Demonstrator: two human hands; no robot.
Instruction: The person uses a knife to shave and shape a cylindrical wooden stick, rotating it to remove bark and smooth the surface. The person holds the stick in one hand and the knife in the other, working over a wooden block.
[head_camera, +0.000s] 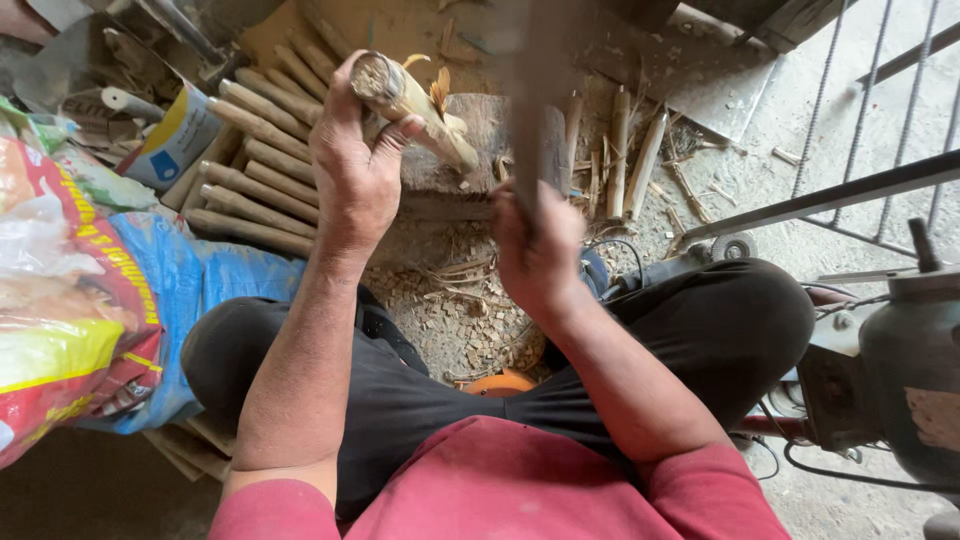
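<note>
— What did the left hand (352, 165) have?

— A short wooden stick (412, 98); the fingers and thumb were wrapped tight around its upper end, with the cut end facing up; the lower end, frayed into pale curls, rested on the chopping block (470, 150) in front of the knees.

— And the right hand (537, 250)?

— Closed in a fist around the handle of a blade (530, 90); the blade stood up from the fist, blurred, just right of the stick, over the block; whether it touched the wood, I could not tell.

— What lay around?

— A row of similar sticks (255, 165) stacked to the left of the block; a few split pieces (625, 155) to its right; wood chips (460, 320) scattered on the ground between the legs; bright plastic sacks (80, 290) at the left side; a grey metal machine (905, 350) at the right.
</note>
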